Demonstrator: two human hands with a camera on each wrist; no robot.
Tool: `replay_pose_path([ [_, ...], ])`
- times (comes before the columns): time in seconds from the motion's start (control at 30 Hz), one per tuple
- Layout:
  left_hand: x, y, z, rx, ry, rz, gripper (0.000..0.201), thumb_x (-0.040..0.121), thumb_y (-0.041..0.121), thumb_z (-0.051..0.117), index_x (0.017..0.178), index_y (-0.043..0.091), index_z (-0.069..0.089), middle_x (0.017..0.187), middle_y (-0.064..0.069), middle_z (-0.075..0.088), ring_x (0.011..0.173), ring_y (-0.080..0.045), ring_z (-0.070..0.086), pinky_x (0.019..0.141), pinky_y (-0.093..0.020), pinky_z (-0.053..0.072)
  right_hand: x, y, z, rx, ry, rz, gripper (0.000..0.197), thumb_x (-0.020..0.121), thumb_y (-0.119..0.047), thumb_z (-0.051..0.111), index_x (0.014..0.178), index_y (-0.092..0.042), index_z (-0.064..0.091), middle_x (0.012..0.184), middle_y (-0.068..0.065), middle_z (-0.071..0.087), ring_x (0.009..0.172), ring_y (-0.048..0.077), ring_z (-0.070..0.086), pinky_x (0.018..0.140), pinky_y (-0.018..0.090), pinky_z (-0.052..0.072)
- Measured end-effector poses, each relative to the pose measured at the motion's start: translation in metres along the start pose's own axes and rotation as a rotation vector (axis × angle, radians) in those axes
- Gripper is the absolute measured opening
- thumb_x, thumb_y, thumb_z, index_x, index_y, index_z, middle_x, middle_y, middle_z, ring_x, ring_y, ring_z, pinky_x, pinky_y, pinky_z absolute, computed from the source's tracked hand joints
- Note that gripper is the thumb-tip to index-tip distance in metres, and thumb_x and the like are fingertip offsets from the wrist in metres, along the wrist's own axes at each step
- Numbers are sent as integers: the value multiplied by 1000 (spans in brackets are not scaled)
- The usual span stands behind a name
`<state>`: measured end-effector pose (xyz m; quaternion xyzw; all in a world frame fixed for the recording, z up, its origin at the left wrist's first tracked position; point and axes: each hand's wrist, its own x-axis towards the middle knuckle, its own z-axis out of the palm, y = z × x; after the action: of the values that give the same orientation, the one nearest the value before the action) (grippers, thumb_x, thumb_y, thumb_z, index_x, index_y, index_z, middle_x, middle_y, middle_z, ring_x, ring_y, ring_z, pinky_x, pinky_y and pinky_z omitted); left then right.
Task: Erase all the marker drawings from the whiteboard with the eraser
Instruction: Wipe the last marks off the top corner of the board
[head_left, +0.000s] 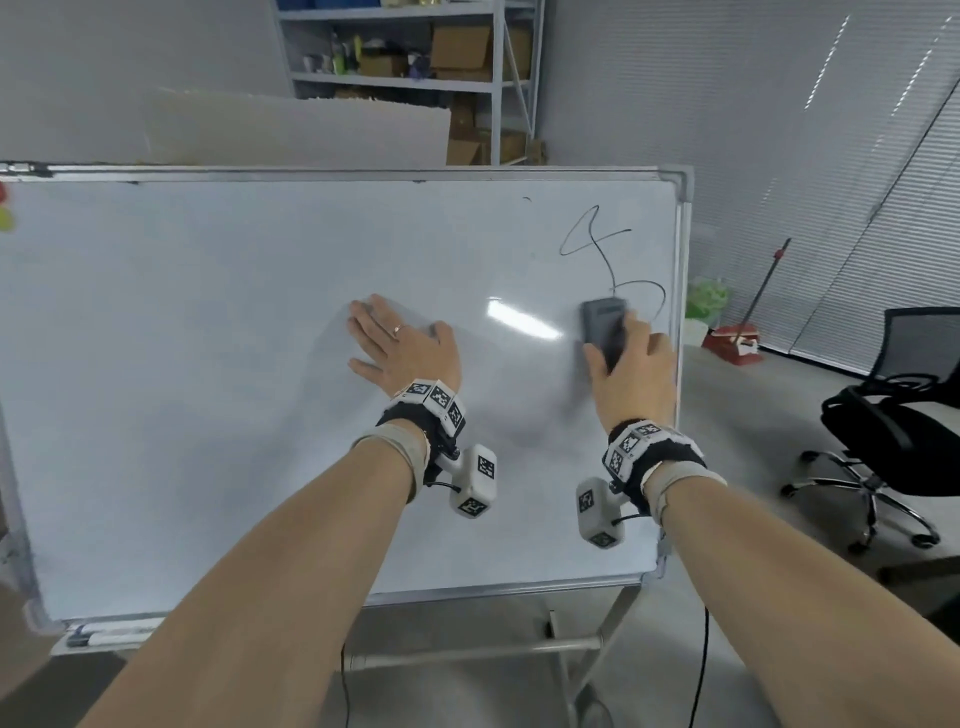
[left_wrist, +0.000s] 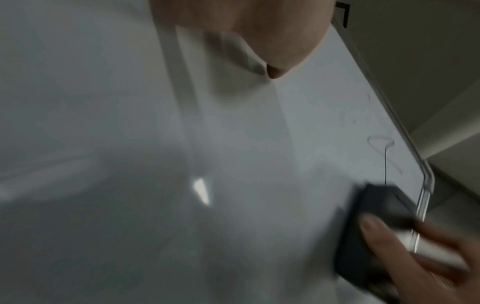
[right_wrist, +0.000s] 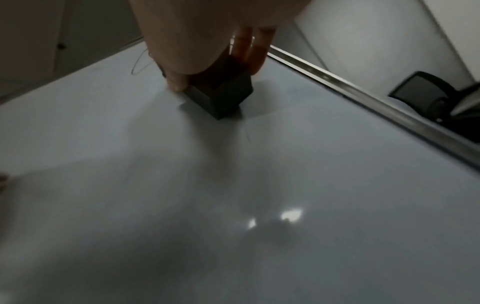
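Observation:
A large whiteboard (head_left: 208, 364) on a metal stand fills the head view. A black marker scribble (head_left: 597, 239) loops down its upper right part to a curl near the right frame. My right hand (head_left: 631, 374) grips a dark grey eraser (head_left: 602, 330) and presses it on the board just under the scribble. In the right wrist view the eraser (right_wrist: 221, 98) sits flat on the board between thumb and fingers. My left hand (head_left: 400, 348) lies flat on the board's middle, fingers spread. The left wrist view shows the eraser (left_wrist: 369, 236) blurred below the line (left_wrist: 385, 162).
A tray with markers (head_left: 98, 634) runs under the board's lower left edge. A black office chair (head_left: 893, 410) stands to the right on the floor, with a red dustpan and broom (head_left: 737, 343) behind it. Shelves with boxes (head_left: 415, 57) stand beyond the board.

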<state>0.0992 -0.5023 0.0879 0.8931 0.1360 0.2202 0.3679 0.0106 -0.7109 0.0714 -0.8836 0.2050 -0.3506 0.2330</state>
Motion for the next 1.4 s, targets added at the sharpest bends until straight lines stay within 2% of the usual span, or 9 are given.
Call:
replay_pose_path([
  [0.1,-21,6,10,22,22,48,88,86,37,44,156,6,1,164,-10,-7,152,-25,-5,121,-53,6,-15,-6,4,-40,-224,-356,58,86,-49,67,134,-22,48,120,11,50,107,30,51,80,44,53],
  [0.17,-33,16,18,4,-8,92,89,85,38,45,156,7,-1,164,-9,-9,152,-25,-7,122,-51,5,-10,-6,1,-104,-251,-440,58,87,-49,66,135,-23,49,120,9,53,109,29,50,79,44,53],
  [0.37,-26,37,26,5,-37,159,97,83,50,50,156,12,-2,164,-8,-9,152,-25,-7,120,-55,5,7,44,-15,-13,39,145,61,93,-48,58,142,-16,40,129,15,49,117,35,47,78,45,48],
  [0.7,-22,43,20,9,10,108,103,82,62,46,155,5,1,164,-10,-4,152,-26,-3,118,-60,8,62,17,-14,21,191,130,61,92,-51,59,139,-16,43,126,16,51,115,34,49,78,48,54],
  [0.87,4,48,13,-6,37,132,106,81,65,46,155,7,-2,164,-9,-7,152,-25,-6,118,-61,4,67,-20,-11,94,123,-46,58,88,-54,62,135,-24,46,116,10,51,107,29,50,76,40,50],
  [1.03,10,37,17,-18,44,153,106,80,63,48,156,8,-1,164,-8,-6,152,-23,-6,119,-58,3,44,-13,4,-64,-21,-423,60,90,-56,60,139,-24,47,115,8,52,103,27,52,73,40,53],
  [1.1,8,37,18,-33,40,169,104,80,62,48,156,9,-1,164,-7,-6,152,-23,-6,119,-56,2,52,1,0,-75,36,-308,59,92,-55,56,141,-23,45,117,11,53,105,29,52,77,42,52],
  [1.2,4,42,20,-43,19,175,103,81,60,47,156,10,-2,164,-6,-8,152,-22,-8,120,-56,1,66,12,-9,22,210,75,58,94,-52,54,141,-20,44,122,17,52,112,35,50,81,48,53],
  [1.4,9,34,21,-4,79,167,101,82,61,44,156,8,1,164,-10,-4,152,-25,-4,119,-57,3,42,15,3,-20,217,85,58,93,-53,55,141,-22,44,117,15,52,108,34,51,76,44,52],
])
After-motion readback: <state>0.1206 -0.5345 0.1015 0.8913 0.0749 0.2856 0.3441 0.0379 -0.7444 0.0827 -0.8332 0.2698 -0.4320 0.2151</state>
